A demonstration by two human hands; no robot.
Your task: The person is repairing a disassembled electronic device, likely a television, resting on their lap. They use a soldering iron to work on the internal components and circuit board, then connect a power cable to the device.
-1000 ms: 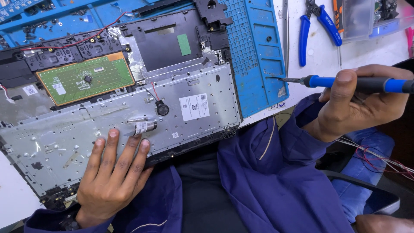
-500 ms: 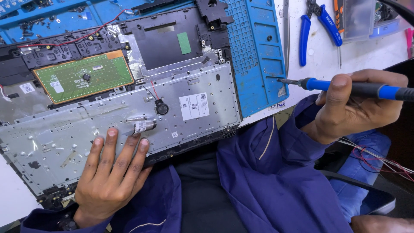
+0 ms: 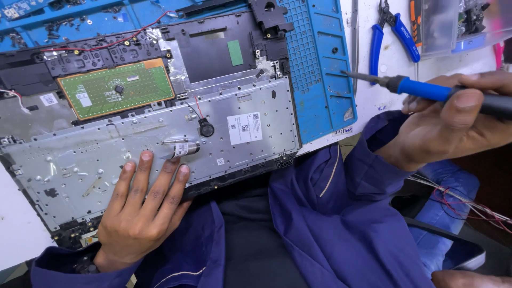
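- Left hand (image 3: 140, 213): open, flat on silver laptop base (image 3: 234, 154) at tabletop's near edge.
- Right hand (image 3: 453, 120): closed around blue-handled soldering iron (image 3: 421, 89), off right of base, tip well apart.

The soldering iron (image 3: 426, 89) handle runs off the right edge past the right hand (image 3: 448, 125), so its cord end is unseen. The left hand (image 3: 141, 210) covers the laptop chassis (image 3: 160, 144) metal plate beneath its palm. Left of the soldering iron, the blue pliers (image 3: 394, 32) are cut by the top edge. The chassis's left end leaves the frame. White sticker (image 3: 244, 128) print is too small to tell.
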